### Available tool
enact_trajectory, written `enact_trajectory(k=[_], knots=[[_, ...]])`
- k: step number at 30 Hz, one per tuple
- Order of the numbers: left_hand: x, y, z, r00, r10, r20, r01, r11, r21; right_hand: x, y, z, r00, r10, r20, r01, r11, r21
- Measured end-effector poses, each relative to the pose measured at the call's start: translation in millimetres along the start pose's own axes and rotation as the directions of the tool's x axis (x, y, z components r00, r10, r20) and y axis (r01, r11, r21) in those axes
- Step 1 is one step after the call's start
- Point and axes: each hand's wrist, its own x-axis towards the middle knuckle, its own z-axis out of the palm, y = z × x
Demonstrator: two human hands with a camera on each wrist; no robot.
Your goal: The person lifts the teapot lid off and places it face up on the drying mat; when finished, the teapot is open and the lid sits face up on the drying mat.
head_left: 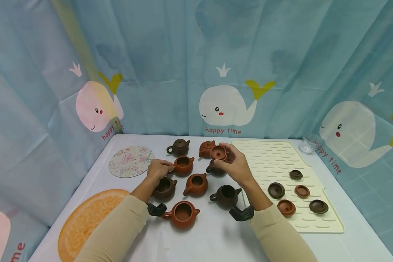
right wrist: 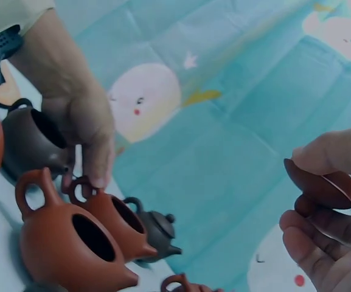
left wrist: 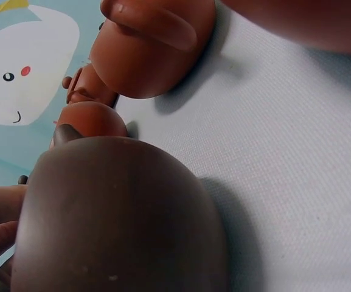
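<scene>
My left hand (head_left: 158, 170) pinches the handle of a lidless reddish-brown clay teapot (head_left: 183, 165), which stands on the table. My right hand (head_left: 237, 163) holds a reddish-brown teapot lid (right wrist: 321, 185) between thumb and fingers, raised to the right of that pot. In the head view the lid's underside faces the camera. Partly behind the right hand is a dark brown teapot (head_left: 216, 170). Behind the held lid stands a lidded reddish teapot (head_left: 206, 148), and a dark lidded teapot (head_left: 179, 148) is at the back left. Another dark teapot (left wrist: 120, 219) fills much of the left wrist view.
Nearer stand more lidless teapots: dark (head_left: 163, 191), reddish (head_left: 195, 186), dark (head_left: 227, 199) and reddish (head_left: 183, 217). Several lids, including a dark lid (head_left: 276, 190), lie on a cream mat (head_left: 265, 154) at right. A clear cup (head_left: 309, 144), a patterned round mat (head_left: 127, 163) and an orange-slice mat (head_left: 88, 218) flank them.
</scene>
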Motion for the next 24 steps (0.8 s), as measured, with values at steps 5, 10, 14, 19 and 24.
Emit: enact_trajectory(k=[5,10,14,19,24], knots=[[-0.6,0.6,0.1,1.000,-0.005,0.000,0.005,1.000,0.007,-2.6,17.8,-19.5,0.999,-0.014,-0.037,0.015,1.000,0.024],[-0.6,0.9,-0.1,1.000,-0.005,-0.001,0.005,1.000,0.014,-7.4,20.5,-35.5,0.996,-0.036,-0.080,0.037,0.999,0.011],[-0.8,1.4,-0.3,1.000,-0.002,0.002,0.002,1.000,0.015,-11.1,20.8,-48.1,0.993,-0.043,-0.108,0.040,0.999,-0.027],[-0.9,1.4,-0.6,1.000,-0.002,0.006,0.002,1.000,0.014,-16.4,22.5,-65.0,0.993,-0.016,-0.120,0.008,0.998,-0.066],[-0.4,1.0,-0.9,1.000,-0.007,0.002,0.007,1.000,0.008,-20.7,26.7,-83.7,0.991,0.022,-0.134,-0.038,0.992,-0.117]])
